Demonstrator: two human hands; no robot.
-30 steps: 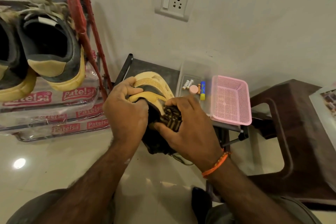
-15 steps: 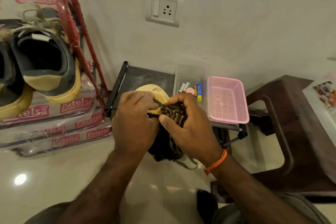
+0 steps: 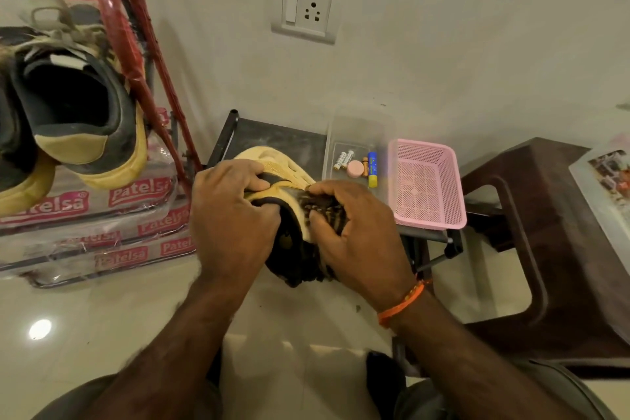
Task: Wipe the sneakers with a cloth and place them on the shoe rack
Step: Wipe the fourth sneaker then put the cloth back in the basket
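Note:
A yellow and black sneaker (image 3: 272, 164) is held in front of me, over a small dark table. My left hand (image 3: 231, 215) grips its side and collar. My right hand (image 3: 354, 235) presses a dark patterned cloth (image 3: 320, 208) against the sneaker's right side. Another yellow and black sneaker (image 3: 81, 112) with pale laces sits on the red-framed shoe rack (image 3: 136, 61) at the left, heel toward me. A second shoe is partly cut off at the left edge.
A clear box (image 3: 358, 147) with batteries and a glue stick and a pink basket (image 3: 426, 181) stand on the dark table (image 3: 272, 136). A brown plastic stool (image 3: 545, 249) is at the right. A wall socket (image 3: 306, 7) is above. Shiny tile floor lies below.
The cloth hand has rubbed across the sneaker's side, first up toward the toe, then back to the right. The sneaker has tilted slightly, showing more of its yellow toe.

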